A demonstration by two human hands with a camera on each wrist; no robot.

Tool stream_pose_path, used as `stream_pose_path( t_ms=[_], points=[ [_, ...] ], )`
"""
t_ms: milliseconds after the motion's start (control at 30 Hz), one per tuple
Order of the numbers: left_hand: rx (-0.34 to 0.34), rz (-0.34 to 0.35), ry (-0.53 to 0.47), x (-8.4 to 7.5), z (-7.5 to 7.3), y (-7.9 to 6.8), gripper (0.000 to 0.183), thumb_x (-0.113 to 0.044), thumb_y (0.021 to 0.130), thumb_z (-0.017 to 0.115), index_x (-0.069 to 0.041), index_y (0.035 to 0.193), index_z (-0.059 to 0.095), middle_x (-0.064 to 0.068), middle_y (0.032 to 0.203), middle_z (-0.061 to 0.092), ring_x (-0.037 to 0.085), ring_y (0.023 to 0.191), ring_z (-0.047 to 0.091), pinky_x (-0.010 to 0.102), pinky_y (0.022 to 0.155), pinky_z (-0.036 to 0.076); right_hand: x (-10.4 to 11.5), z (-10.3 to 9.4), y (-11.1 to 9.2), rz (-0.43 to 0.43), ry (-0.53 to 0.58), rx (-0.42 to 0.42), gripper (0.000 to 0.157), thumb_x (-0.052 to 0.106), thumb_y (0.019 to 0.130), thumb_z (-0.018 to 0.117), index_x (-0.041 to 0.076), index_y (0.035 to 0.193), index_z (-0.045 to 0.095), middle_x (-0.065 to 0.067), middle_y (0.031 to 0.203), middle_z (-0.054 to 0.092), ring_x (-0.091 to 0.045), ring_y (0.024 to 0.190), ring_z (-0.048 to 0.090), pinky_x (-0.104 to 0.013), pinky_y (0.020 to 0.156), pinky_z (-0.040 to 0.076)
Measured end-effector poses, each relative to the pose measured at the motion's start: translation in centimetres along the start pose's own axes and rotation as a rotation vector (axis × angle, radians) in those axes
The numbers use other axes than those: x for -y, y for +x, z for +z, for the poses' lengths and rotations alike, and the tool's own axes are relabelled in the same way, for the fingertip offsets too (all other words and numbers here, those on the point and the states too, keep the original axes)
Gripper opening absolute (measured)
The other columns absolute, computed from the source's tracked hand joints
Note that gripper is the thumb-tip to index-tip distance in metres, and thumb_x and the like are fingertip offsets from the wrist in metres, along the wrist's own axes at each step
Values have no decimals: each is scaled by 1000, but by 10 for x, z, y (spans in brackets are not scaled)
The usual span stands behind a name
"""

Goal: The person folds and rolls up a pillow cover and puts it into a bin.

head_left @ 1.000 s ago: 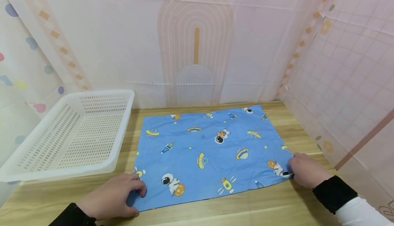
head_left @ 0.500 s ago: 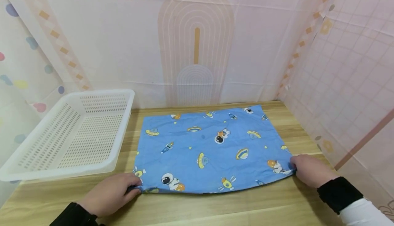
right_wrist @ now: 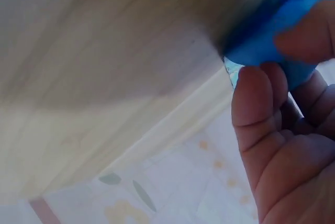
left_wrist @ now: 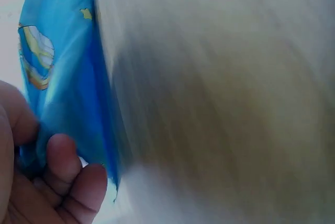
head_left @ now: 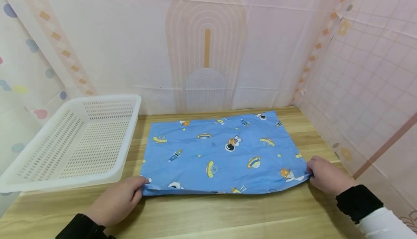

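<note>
A blue cloth printed with astronauts, rockets and planets lies spread on the wooden table, its near edge lifted and curling over. My left hand pinches the near left corner; in the left wrist view its curled fingers hold the blue fabric, which hangs in a fold. At the near right corner, my right hand grips the cloth between thumb and fingers. The right wrist view shows that hand with blue fabric between thumb and fingertips.
A white plastic basket with perforated walls stands left of the cloth. Behind the wooden table hangs a pale patterned sheet, and another wall covering with a grid print rises at the right.
My left hand has gone from resting loosely at the near left corner to pinching it, raising it and moving slightly away from me. The near edge has folded up; the right hand barely moved.
</note>
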State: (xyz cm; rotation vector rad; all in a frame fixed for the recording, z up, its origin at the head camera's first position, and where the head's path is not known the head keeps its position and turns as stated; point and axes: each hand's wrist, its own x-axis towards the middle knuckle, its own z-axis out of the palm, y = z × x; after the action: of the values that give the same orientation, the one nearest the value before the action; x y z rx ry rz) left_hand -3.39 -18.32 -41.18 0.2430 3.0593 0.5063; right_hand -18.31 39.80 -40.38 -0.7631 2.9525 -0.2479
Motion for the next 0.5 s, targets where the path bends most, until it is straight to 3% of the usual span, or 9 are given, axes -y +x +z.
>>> stream_pose_path(
  t_ms=[100,233,367,500],
  points=[
    [6,2,-34,-2,-1,0,16,-8,104,57,-21,105,66,-10,102,66,5,93,61,29,79,53,-1,1,0,-22,12,-12,16,0,82,78,6,85,64,-1,89,57,-11,78,53,-32,69,50],
    [28,-3,-65,-2,0,2,12,-17,105,64,-23,96,59,-11,88,54,3,81,48,25,71,43,-3,3,2,-60,9,-32,11,2,85,77,8,85,67,2,89,57,-8,78,52,-31,68,50],
    [-17,26,-20,-1,2,1,9,-15,105,64,-23,102,66,-13,97,61,4,94,58,31,81,56,-7,4,2,-141,-12,-61,11,-2,88,70,8,90,74,1,91,62,-9,82,60,-33,72,56],
    [-63,52,18,2,2,-1,21,-8,103,64,-18,118,74,-9,111,70,17,110,69,42,93,60,-13,2,-1,-183,-61,-69,16,-6,91,69,6,97,78,2,91,67,-15,87,68,-38,78,60]
  ],
)
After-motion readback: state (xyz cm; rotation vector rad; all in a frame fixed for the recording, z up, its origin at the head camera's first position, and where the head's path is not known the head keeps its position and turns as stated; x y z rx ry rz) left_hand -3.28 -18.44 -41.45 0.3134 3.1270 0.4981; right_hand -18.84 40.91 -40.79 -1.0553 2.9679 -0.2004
